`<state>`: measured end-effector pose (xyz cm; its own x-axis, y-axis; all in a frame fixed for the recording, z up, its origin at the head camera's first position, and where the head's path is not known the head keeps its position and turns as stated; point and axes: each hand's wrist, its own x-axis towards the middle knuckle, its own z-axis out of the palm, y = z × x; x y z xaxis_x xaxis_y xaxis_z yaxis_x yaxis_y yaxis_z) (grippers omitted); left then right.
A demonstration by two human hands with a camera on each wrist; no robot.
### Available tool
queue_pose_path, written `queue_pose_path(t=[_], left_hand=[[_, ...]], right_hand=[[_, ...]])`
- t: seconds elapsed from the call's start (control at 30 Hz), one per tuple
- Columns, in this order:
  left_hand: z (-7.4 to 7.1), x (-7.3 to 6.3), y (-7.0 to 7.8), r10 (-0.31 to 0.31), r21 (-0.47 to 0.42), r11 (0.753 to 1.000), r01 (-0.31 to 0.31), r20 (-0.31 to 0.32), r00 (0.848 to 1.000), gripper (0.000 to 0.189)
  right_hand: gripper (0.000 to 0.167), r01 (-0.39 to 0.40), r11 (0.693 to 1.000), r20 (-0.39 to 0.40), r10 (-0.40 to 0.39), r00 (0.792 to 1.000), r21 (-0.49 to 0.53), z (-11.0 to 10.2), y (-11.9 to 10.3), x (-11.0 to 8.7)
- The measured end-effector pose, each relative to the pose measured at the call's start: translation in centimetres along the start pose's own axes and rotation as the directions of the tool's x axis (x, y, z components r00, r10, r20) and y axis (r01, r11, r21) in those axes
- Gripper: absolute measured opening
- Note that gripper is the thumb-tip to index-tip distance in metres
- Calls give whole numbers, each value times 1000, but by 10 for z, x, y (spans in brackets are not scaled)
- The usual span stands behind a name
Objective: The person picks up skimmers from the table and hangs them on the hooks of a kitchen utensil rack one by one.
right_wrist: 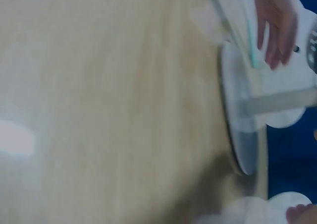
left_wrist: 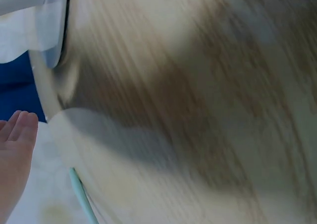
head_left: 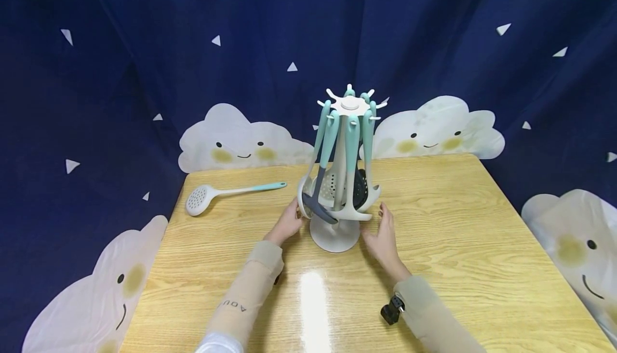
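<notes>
A white utensil stand with a round base stands on the table, with several mint-handled kitchen utensils hanging from its top hooks. Among them are a white ladle, a dark grey utensil and a black slotted one. My left hand is close to the left of the base, by the ladle's bowl; its fingers look straight in the left wrist view. On the base's other side my right hand has its fingers extended upward, and only its fingertips show in the right wrist view. Neither hand holds anything.
A white slotted skimmer with a mint handle end lies at the back left of the wooden table. Behind the table hangs a dark blue curtain with white cloud shapes. A black wrist device sits at my right cuff.
</notes>
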<state>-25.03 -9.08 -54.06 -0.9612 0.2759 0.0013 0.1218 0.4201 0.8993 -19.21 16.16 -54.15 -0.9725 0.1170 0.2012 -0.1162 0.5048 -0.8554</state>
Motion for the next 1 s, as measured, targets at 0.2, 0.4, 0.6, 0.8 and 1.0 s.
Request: queue_pose_path(t=[0.2,0.4,0.6,0.8,1.0], left_hand=[[10,1,-1,81,38,996,-85,92,992,66],[17,-1,-1,91,10,995,-95,183,979,77],[23,-1,-3,14,135,990,-43,208,978,80],[28,1,-1,-12,190,981,-29,208,978,80],[33,2,3,-3,339,937,-81,238,971,78]], right_hand=[[97,19,997,144,-7,990,-78,21,4,-16],[109,60,995,195,-43,980,-80,40,7,-25],[110,33,994,179,-14,984,-106,53,6,-31],[106,39,980,154,-8,988,-197,61,6,-35],[98,48,964,140,-12,990,-260,62,4,-37]])
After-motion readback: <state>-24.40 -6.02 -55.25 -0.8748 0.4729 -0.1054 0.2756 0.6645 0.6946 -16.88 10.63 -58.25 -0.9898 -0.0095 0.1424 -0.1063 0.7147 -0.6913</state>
